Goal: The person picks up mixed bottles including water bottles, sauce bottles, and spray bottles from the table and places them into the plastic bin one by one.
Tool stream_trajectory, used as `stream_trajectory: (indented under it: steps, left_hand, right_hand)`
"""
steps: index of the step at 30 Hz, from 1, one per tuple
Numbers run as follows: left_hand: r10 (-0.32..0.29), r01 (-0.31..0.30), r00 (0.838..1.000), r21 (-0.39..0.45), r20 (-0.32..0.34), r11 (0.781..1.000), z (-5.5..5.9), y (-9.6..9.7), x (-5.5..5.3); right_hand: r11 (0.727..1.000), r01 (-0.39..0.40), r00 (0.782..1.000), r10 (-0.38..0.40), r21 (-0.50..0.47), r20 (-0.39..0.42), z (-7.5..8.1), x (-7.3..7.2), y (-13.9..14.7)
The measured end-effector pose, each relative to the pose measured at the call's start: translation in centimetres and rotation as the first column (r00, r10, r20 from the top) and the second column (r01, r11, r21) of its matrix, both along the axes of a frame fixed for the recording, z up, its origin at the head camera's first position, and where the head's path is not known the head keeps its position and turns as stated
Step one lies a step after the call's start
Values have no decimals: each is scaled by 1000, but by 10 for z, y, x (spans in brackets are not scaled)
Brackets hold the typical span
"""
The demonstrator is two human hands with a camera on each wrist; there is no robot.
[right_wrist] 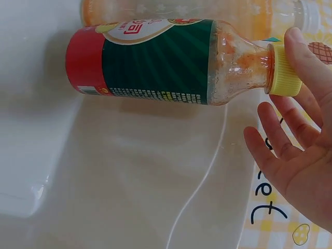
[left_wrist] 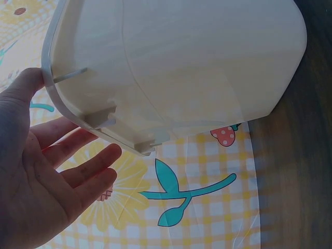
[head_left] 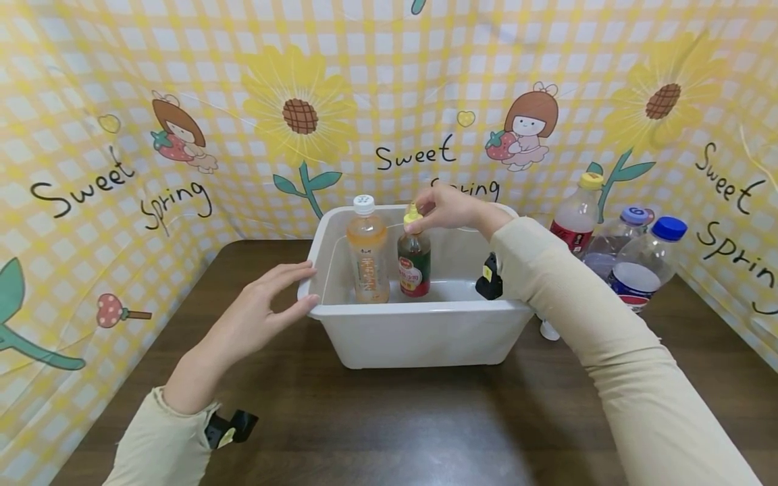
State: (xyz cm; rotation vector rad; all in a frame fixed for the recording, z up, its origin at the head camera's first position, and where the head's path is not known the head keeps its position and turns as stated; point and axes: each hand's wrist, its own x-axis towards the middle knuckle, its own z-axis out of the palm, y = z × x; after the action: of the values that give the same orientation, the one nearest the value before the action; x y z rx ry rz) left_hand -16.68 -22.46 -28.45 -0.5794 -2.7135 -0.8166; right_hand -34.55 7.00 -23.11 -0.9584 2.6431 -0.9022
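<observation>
A pale rectangular plastic bin (head_left: 419, 334) stands on the table. My left hand (head_left: 258, 314) rests on its left front corner, fingers extended along the rim and thumb on the front edge; the left wrist view shows this hand (left_wrist: 57, 166) against the rim from below. Inside the bin my right hand (head_left: 446, 208) pinches the yellow cap (right_wrist: 284, 70) of a sauce bottle (head_left: 415, 266) with a green and red label. The sauce bottle is upright, with orange smears inside its clear neck. Left of it stands a clear drink bottle (head_left: 367, 260) with orange liquid and a white cap.
To the right of the bin, partly behind my sleeve, stand a bottle with a yellow cap (head_left: 591, 181), one with a light purple cap (head_left: 635, 215) and one with a blue cap (head_left: 668, 228). A yellow checked cloth (head_left: 389, 81) surrounds the dark wooden table (head_left: 292, 412).
</observation>
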Motion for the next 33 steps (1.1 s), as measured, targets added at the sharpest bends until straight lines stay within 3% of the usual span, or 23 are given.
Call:
stream_trajectory:
  steps: [16, 33]
  left_hand:
    - [6, -6, 1000, 5, 6, 1000, -1, 0, 0]
    - [2, -2, 1000, 11, 13, 1000, -1, 0, 0]
  right_hand:
    - [999, 14, 999, -15, 43, 34, -17, -5, -8]
    - [997, 21, 1000, -22, 80, 5, -25, -7, -10]
